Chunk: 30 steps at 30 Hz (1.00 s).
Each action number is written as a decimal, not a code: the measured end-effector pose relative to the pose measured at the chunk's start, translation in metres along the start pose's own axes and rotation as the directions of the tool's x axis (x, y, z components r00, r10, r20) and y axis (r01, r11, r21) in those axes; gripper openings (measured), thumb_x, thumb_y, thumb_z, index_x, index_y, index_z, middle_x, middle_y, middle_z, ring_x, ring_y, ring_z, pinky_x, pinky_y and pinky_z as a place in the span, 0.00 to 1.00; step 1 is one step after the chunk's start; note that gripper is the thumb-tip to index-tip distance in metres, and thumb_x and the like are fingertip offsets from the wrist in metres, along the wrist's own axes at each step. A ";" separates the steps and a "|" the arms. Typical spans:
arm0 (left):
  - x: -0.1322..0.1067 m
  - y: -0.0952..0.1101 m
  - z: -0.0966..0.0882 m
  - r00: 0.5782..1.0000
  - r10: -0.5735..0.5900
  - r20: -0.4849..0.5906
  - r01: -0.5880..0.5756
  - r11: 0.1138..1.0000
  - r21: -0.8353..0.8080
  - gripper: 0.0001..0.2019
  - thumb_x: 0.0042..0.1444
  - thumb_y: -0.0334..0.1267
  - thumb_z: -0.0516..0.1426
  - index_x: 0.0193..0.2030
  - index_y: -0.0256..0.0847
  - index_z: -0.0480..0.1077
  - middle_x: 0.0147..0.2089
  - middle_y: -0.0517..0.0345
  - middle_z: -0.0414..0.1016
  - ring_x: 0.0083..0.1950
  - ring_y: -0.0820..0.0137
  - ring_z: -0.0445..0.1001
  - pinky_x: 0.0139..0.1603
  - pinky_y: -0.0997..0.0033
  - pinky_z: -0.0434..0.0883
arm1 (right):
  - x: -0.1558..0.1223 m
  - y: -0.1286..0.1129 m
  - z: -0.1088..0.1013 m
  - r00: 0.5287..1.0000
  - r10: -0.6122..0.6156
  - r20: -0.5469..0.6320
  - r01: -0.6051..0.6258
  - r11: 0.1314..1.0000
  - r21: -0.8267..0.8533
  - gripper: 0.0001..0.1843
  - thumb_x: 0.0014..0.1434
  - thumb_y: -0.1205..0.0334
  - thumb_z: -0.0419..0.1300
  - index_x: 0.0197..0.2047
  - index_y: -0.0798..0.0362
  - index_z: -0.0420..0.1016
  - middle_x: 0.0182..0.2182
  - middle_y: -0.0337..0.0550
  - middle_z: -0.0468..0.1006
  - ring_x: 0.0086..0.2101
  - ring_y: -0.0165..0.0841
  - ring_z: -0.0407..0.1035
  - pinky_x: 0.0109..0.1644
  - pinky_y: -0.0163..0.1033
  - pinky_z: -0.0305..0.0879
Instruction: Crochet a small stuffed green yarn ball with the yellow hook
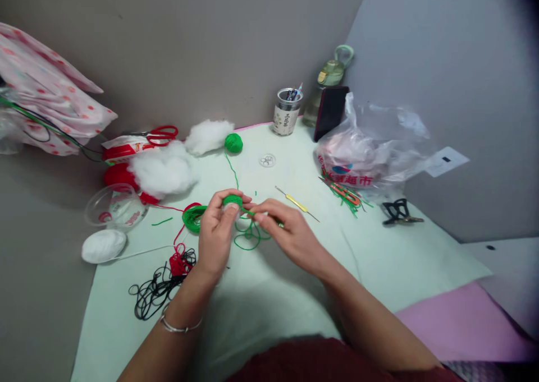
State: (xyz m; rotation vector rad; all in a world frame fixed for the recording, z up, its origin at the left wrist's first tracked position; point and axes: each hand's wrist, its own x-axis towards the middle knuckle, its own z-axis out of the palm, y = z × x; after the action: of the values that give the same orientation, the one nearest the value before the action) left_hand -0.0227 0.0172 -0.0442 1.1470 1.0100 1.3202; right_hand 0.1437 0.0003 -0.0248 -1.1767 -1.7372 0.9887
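My left hand [217, 230] is closed round a small green crocheted piece [232, 201], held up over the pale green table cover [379, 258]. My right hand [286, 233] pinches a crochet hook [278, 222] and green yarn right beside the piece. Loose green yarn [249, 236] loops on the cover under both hands. A strand runs back to a green yarn ball [233, 142] at the far side. A flat green crocheted round [193, 217] lies just left of my left hand.
White stuffing [164, 169], red scissors [162, 134], red yarn [119, 175] and a clear cup [113, 205] sit at the left. Black and red threads [162, 284] lie near my left wrist. A yellow-handled hook [297, 203], pen jar [287, 111], phone [330, 113] and plastic bag [370, 146] are right.
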 end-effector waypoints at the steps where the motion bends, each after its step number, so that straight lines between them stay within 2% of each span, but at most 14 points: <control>1: 0.000 0.003 -0.002 1.000 0.001 -0.010 -0.001 1.000 -0.019 0.09 0.66 0.40 0.59 0.50 0.41 0.72 0.45 0.55 0.80 0.45 0.65 0.81 0.53 0.63 0.73 | 0.003 0.004 -0.008 0.998 0.000 -0.056 -0.003 0.998 -0.059 0.11 0.72 0.59 0.54 0.44 0.50 0.77 0.42 0.43 0.80 0.40 0.33 0.73 0.44 0.37 0.65; 3: 0.000 0.007 -0.004 1.000 -0.005 -0.013 0.004 0.999 -0.041 0.10 0.66 0.40 0.60 0.51 0.42 0.70 0.43 0.57 0.80 0.41 0.66 0.82 0.50 0.64 0.74 | 0.008 0.015 -0.023 0.981 0.049 -0.189 -0.105 0.949 -0.298 0.10 0.72 0.60 0.56 0.49 0.50 0.77 0.47 0.45 0.80 0.40 0.34 0.73 0.45 0.39 0.64; 4: -0.001 0.009 -0.004 1.000 -0.008 -0.008 0.007 0.999 -0.048 0.10 0.66 0.40 0.60 0.51 0.42 0.69 0.42 0.57 0.79 0.40 0.67 0.82 0.48 0.64 0.75 | 0.011 0.021 -0.028 0.974 0.105 -0.199 -0.186 0.872 -0.453 0.10 0.71 0.61 0.56 0.52 0.50 0.77 0.49 0.46 0.79 0.40 0.35 0.73 0.45 0.40 0.63; 6: -0.002 0.012 -0.004 1.000 -0.016 0.017 0.017 0.998 -0.059 0.10 0.66 0.40 0.60 0.51 0.42 0.69 0.41 0.58 0.79 0.39 0.67 0.82 0.46 0.65 0.75 | 0.014 0.032 -0.035 0.951 0.253 -0.178 -0.304 0.655 -0.692 0.13 0.71 0.64 0.56 0.56 0.52 0.75 0.52 0.52 0.78 0.45 0.41 0.74 0.42 0.41 0.60; 8: -0.003 0.013 -0.003 0.998 -0.029 0.049 0.032 0.997 -0.064 0.09 0.67 0.41 0.59 0.51 0.42 0.71 0.41 0.58 0.78 0.38 0.69 0.81 0.45 0.67 0.76 | 0.016 0.041 -0.036 0.924 0.351 -0.152 -0.329 0.525 -0.785 0.14 0.70 0.68 0.54 0.55 0.54 0.74 0.51 0.56 0.77 0.47 0.44 0.73 0.38 0.41 0.57; 10: -0.004 0.013 -0.003 0.997 -0.040 0.067 0.044 0.997 -0.069 0.10 0.68 0.42 0.58 0.52 0.42 0.72 0.41 0.59 0.76 0.37 0.71 0.79 0.45 0.68 0.76 | 0.017 0.048 -0.034 0.917 0.376 -0.132 -0.325 0.514 -0.794 0.15 0.68 0.72 0.52 0.52 0.55 0.75 0.49 0.56 0.77 0.45 0.44 0.73 0.36 0.41 0.54; 13: -0.004 0.013 -0.002 0.996 -0.055 0.065 0.059 0.996 -0.069 0.11 0.68 0.42 0.58 0.54 0.42 0.72 0.40 0.60 0.74 0.34 0.72 0.76 0.45 0.66 0.77 | 0.017 0.057 -0.031 0.922 0.372 -0.110 -0.317 0.555 -0.769 0.14 0.67 0.73 0.51 0.48 0.55 0.76 0.46 0.54 0.77 0.40 0.42 0.73 0.35 0.41 0.51; 18: -0.006 0.013 -0.002 0.996 -0.032 0.088 0.030 0.999 0.028 0.11 0.68 0.43 0.58 0.53 0.42 0.70 0.38 0.60 0.74 0.32 0.72 0.75 0.41 0.67 0.76 | 0.019 0.055 -0.032 0.940 0.335 -0.066 -0.289 0.678 -0.676 0.09 0.66 0.69 0.53 0.41 0.54 0.74 0.41 0.48 0.77 0.36 0.36 0.70 0.37 0.39 0.55; 21: -0.007 0.012 -0.001 0.997 -0.001 0.079 -0.007 0.994 0.105 0.10 0.69 0.43 0.56 0.52 0.42 0.69 0.37 0.60 0.74 0.32 0.71 0.75 0.39 0.68 0.75 | 0.017 0.036 -0.034 0.958 0.280 0.057 -0.226 0.866 -0.447 0.09 0.69 0.63 0.51 0.45 0.52 0.72 0.32 0.39 0.75 0.31 0.31 0.67 0.36 0.36 0.59; 22: -0.007 0.012 -0.001 0.997 0.004 0.072 -0.014 0.991 0.135 0.10 0.69 0.43 0.56 0.52 0.42 0.69 0.36 0.60 0.73 0.32 0.71 0.75 0.39 0.69 0.74 | 0.015 0.028 -0.034 0.963 0.246 0.112 -0.218 0.952 -0.213 0.10 0.70 0.61 0.51 0.48 0.52 0.72 0.29 0.37 0.73 0.29 0.30 0.65 0.34 0.35 0.58; 23: -0.007 0.012 -0.001 0.998 0.006 0.064 -0.016 0.986 0.167 0.10 0.69 0.43 0.56 0.52 0.42 0.69 0.35 0.61 0.73 0.32 0.71 0.75 0.38 0.69 0.74 | 0.012 0.020 -0.033 0.964 0.207 0.166 -0.216 0.976 0.033 0.11 0.70 0.58 0.51 0.50 0.53 0.71 0.27 0.34 0.70 0.27 0.29 0.62 0.32 0.35 0.57; 25: -0.007 0.013 0.000 0.999 0.012 0.050 -0.023 0.974 0.227 0.09 0.68 0.43 0.55 0.50 0.42 0.69 0.33 0.61 0.73 0.32 0.70 0.75 0.38 0.69 0.73 | 0.007 0.006 -0.029 0.963 0.158 0.218 -0.229 0.908 0.352 0.14 0.71 0.53 0.53 0.48 0.54 0.73 0.22 0.30 0.62 0.23 0.27 0.54 0.30 0.35 0.51; 27: -0.007 0.015 0.001 0.999 0.032 0.039 -0.042 0.959 0.279 0.09 0.67 0.43 0.56 0.49 0.42 0.69 0.31 0.62 0.72 0.31 0.69 0.74 0.36 0.69 0.72 | 0.002 -0.002 -0.022 0.949 0.136 0.285 -0.265 0.833 0.486 0.18 0.72 0.49 0.54 0.43 0.55 0.75 0.19 0.28 0.58 0.21 0.26 0.49 0.29 0.35 0.48; 30: -0.007 0.017 0.003 0.997 0.073 0.032 -0.080 0.940 0.331 0.08 0.66 0.41 0.56 0.49 0.43 0.70 0.31 0.63 0.73 0.29 0.70 0.73 0.33 0.71 0.71 | -0.001 -0.006 -0.010 0.909 0.124 0.399 -0.359 0.719 0.595 0.18 0.71 0.49 0.56 0.39 0.56 0.76 0.16 0.27 0.58 0.20 0.25 0.47 0.27 0.35 0.45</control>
State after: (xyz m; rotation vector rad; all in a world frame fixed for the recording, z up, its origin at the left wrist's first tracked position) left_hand -0.0232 0.0090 -0.0280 1.4625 1.2161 1.2247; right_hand 0.1506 -0.0006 -0.0155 -0.7967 -1.2740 1.8762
